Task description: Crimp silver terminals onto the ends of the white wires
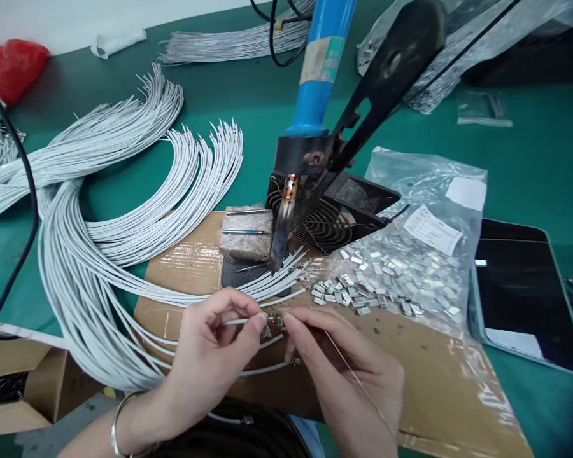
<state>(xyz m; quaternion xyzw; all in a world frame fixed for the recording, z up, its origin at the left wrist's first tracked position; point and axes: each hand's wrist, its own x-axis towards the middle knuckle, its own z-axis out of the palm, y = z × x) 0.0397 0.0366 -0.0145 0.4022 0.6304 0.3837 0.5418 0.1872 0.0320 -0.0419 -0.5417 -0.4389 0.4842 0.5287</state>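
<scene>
From the head view, we see both hands meeting low at the middle of the frame, over a sheet of cardboard (434, 381) that probably shields the green desk (530, 140) from heat and scraps. The left hand (210, 356), with a bracelet (117, 426) at its wrist, pinches a white wire (239, 322) between thumb and forefinger close to its end, a grip that seems meant to keep the tip stiff and level. The right hand (344, 375) meets it fingertip to fingertip, thumb and forefinger pressed on a small metal clip (273, 320) at that tip. A thin strand (358, 381) runs back across this hand; it may be solder, but it is too fine to tell. Just beyond the fingers, a blue-handled soldering iron (322, 70) hangs point down in a black stand (386, 76), fixed there, we judge, so both hands stay free. A grey block (246, 232) lies beside its tip, and a small fan (329, 219) sits just behind it, likely for fumes. A pile of clips (358, 296) spills from a plastic bag (424, 254) near the right hand, within easy reach. The bundle of wires (124, 210) curves in from the left, its ends fanned out under the iron. A tablet (520, 292) lies off to the right, well apart.
</scene>
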